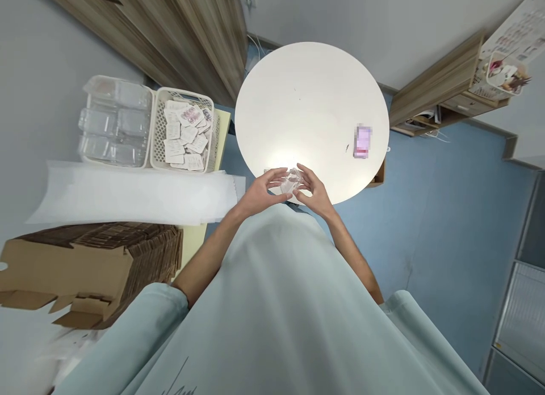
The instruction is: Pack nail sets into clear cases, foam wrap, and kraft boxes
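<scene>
Both of my hands meet at the near edge of a round white table (306,100). Between them is a small clear plastic item (291,182), crinkled and see-through; I cannot make out what it is. My left hand (264,192) curls its fingers round the item's left side. My right hand (313,193) pinches its right side with thumb and fingers. The item sits just above the tabletop.
A pink blurred object (363,141) lies on the table's right part. To the left stand a white basket of small sachets (187,133), clear plastic boxes (114,122), white sheets (128,193) and a stack of flat cardboard (97,264). Blue floor lies to the right.
</scene>
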{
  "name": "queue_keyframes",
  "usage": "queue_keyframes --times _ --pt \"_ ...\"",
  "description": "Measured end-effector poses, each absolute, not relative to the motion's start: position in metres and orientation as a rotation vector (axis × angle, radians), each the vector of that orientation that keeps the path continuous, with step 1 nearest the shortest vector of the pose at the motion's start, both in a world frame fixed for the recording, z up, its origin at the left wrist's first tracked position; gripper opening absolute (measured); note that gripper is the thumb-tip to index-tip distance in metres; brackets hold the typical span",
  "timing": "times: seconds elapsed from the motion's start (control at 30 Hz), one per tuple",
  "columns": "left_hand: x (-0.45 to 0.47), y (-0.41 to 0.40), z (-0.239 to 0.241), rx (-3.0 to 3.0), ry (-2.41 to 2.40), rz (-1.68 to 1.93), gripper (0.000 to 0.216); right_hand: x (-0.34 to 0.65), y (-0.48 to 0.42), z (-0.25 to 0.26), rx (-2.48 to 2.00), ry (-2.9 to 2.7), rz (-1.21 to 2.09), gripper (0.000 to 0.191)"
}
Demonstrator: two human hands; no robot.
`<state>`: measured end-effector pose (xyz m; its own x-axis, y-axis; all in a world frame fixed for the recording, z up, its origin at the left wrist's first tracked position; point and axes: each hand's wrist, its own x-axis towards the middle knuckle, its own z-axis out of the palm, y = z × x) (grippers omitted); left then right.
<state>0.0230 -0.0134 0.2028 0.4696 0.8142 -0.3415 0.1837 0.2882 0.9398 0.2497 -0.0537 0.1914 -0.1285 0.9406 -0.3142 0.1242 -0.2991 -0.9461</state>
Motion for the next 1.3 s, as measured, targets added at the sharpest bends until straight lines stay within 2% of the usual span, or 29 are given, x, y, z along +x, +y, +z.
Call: queue_keyframes --times 0.53,0.73,0.9,1.3 --pt "0.001 -0.020 0.211 1.196 1.084 0.570 0.093 0.217 -0.060 0.195 -1.443 -1.226 1.490 0.085" --pt "-0.009 -0.012 0.219 1.225 1.066 0.543 0.083 0.209 -0.053 0.200 -1.456 -1.256 1.489 0.077" --pt "-0.020 -0.010 0.220 1.221 1.058 0.495 0.084 0.206 -0.050 0.198 -1.437 -1.267 1.516 0.069" --pt "-0.028 -0.016 0.218 1.143 1.074 0.441 0.095 0.204 -0.058 0.179 -1.341 -1.316 1.555 0.077"
